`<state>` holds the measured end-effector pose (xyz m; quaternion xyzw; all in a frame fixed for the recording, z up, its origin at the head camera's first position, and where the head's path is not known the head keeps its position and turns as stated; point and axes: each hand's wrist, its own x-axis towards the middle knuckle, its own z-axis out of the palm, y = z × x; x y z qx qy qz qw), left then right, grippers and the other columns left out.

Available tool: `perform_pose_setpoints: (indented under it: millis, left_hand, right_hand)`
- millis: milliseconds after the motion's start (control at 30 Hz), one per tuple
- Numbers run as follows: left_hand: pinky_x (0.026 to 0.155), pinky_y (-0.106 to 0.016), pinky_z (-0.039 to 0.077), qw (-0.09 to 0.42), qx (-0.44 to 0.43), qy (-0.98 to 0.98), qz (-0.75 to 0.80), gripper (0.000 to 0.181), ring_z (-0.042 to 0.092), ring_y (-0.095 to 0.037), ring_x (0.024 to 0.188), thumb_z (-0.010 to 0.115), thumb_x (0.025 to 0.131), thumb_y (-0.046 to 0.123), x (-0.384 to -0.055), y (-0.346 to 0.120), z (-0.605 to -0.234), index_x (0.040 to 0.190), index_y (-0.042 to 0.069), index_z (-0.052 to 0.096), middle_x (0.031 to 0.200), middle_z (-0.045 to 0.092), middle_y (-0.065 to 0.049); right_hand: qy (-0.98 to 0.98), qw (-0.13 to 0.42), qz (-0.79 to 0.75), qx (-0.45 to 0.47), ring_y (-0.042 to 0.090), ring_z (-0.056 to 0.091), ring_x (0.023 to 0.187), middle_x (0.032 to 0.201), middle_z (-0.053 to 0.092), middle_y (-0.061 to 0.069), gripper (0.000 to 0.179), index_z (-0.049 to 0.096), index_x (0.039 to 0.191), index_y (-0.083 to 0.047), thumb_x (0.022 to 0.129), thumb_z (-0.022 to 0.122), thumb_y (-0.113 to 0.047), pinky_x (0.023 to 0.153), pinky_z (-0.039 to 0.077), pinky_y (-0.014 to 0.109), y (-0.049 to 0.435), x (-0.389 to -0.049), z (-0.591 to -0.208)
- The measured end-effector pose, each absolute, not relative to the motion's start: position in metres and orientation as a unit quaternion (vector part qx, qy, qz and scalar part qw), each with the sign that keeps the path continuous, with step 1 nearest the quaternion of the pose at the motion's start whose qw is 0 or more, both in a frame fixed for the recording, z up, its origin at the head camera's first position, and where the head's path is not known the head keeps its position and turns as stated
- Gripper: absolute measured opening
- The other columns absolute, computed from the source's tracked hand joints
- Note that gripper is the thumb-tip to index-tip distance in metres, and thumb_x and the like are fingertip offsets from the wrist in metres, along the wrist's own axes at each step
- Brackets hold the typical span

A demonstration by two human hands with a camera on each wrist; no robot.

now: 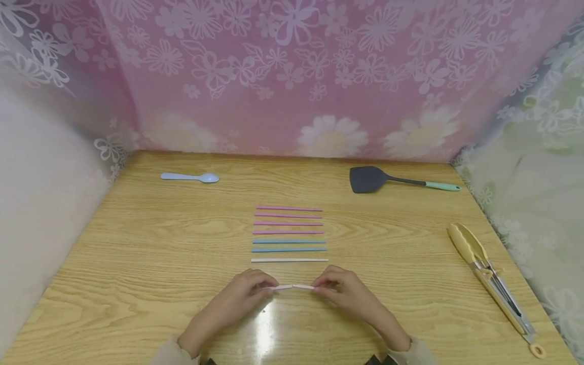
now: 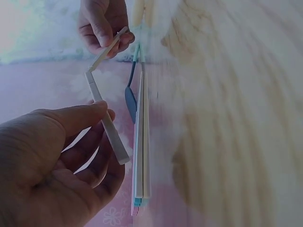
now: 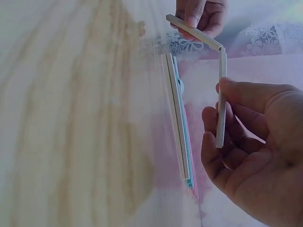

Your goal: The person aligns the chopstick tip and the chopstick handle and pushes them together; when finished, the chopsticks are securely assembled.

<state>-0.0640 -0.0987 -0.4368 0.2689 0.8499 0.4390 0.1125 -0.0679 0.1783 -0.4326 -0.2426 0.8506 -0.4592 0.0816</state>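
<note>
Both hands hold one white chopstick [image 2: 109, 127] between them, low over the table's near side. It is bent at an angle near its middle, where its two halves meet. My left hand [image 1: 247, 290] pinches the left half between thumb and fingers. On the right half, the thumb and fingers of my right hand [image 1: 348, 293] have a like pinch. Just beyond the hands a straight white chopstick [image 1: 289, 260] lies flat. Behind it are two blue chopsticks, the nearer blue chopstick [image 1: 289, 249] close to the white one, then several pink chopsticks [image 1: 288, 224] in parallel.
A pale blue spoon [image 1: 209, 178] lies at the table's back left. The spatula [image 1: 367, 179], dark with a green handle end, is at the back right. Tongs [image 1: 495, 284] with yellow tips rest along the right edge. Flowered cloth [image 1: 292, 101] hangs behind the wooden table [image 1: 137, 253].
</note>
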Motion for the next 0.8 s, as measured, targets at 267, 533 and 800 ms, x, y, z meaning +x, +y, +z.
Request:
perform_pose_setpoints:
  millis: [267, 533, 800]
  left_hand:
    - [0.090, -0.033, 0.051, 0.105, 0.265, 0.852, 0.438, 0.018, 0.058, -0.017, 0.104, 0.057, 0.096, 0.018, -0.0644, -0.0974, -0.4365, 0.109, 0.012, 0.067, 0.109, 0.066, 0.003]
    - [0.087, -0.025, 0.052, 0.088, 0.269, 0.845, 0.454, 0.017, 0.062, -0.013, 0.098, 0.060, 0.093, 0.011, -0.0660, -0.0962, -0.4372, 0.108, 0.010, 0.068, 0.105, 0.065, 0.003]
    - [0.083, -0.023, 0.053, 0.056, 0.297, 0.830, 0.469, 0.020, 0.060, -0.010, 0.094, 0.059, 0.094, 0.011, -0.0688, -0.0928, -0.4363, 0.112, 0.007, 0.067, 0.106, 0.064, 0.001]
  right_hand:
    - [0.858, 0.071, -0.452, -0.234, 0.004, 0.056, 0.079, 0.086, 0.062, -0.001, 0.008, 0.073, 0.091, -0.008, 0.086, 0.070, -0.013, 0.072, 0.051, 0.021, 0.1771, -0.0672, -0.4303]
    - [0.848, 0.046, -0.467, -0.247, 0.000, 0.048, 0.071, 0.086, 0.062, 0.002, 0.011, 0.073, 0.095, -0.004, 0.086, 0.069, -0.009, 0.060, 0.047, 0.017, 0.1749, -0.0680, -0.4307]
    - [0.846, 0.000, -0.472, -0.247, -0.002, 0.044, 0.065, 0.082, 0.060, -0.003, 0.009, 0.073, 0.091, -0.006, 0.083, 0.072, -0.008, 0.052, 0.043, 0.017, 0.1720, -0.0666, -0.4306]
